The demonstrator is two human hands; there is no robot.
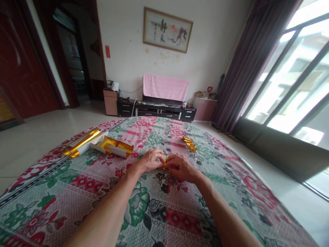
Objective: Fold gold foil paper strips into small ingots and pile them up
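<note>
Both hands meet over the middle of a patterned cloth (pixel 144 219) in green, red and grey. Between their fingertips shows a small piece of gold foil paper (pixel 166 162), mostly covered by the fingers. My left hand (pixel 151 160) pinches it from the left, fingers closed. From the other side my right hand (pixel 181 168) grips it with curled fingers. Beyond the right hand lies a crumpled strip of folded gold foil (pixel 190 144). To the left rest a gold foil roll (pixel 84 141) and a partly curled gold foil sheet with white backing (pixel 115 146).
The cloth's rounded far edge faces a low black TV cabinet (pixel 159 112) with a pink cloth (pixel 166 86) over the screen. A purple curtain (pixel 246 65) and large window stand right; a dark red door (pixel 23 68) is left. Tiled floor (pixel 51 120) surrounds the cloth.
</note>
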